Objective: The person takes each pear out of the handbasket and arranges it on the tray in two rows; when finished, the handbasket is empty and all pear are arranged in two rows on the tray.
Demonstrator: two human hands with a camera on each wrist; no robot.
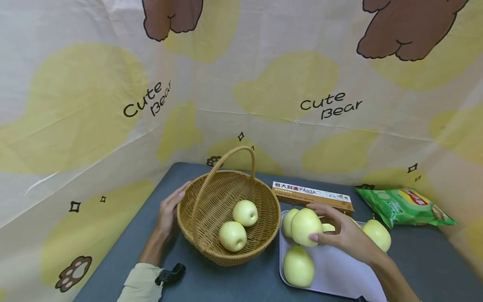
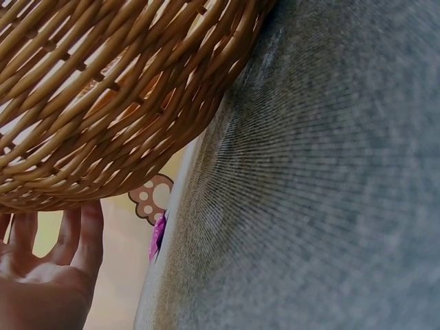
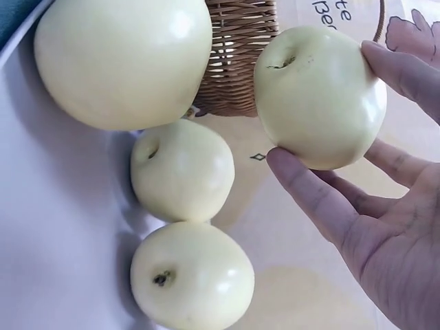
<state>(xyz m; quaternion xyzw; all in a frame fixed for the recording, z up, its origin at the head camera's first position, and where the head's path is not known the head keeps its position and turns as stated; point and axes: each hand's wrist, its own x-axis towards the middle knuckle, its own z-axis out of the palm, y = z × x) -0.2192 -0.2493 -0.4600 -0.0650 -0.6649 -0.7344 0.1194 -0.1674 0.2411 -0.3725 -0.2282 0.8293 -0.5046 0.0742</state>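
A wicker basket (image 1: 192, 201) with a tall handle stands on the table, two pale yellow-green pears (image 1: 232, 236) inside it. My left hand (image 1: 170, 212) rests against the basket's left outer side. In the left wrist view its fingers (image 2: 89, 237) reach fairly straight to the weave. Over the lilac tray (image 1: 336, 268), my right hand (image 1: 345, 235) holds a pear (image 1: 306, 227) between thumb and fingers. The right wrist view shows this pear (image 3: 320, 103) raised off the tray. Another pear (image 1: 298, 266) sits at the tray's near left corner, with several more along its far side.
Behind the tray lies a pasta box (image 1: 313, 197). A green chip bag (image 1: 409, 205) is at the back right. Patterned cloth walls (image 1: 264, 84) stand close along the table's back and left edges. My left wrist wears a black band (image 1: 170, 274).
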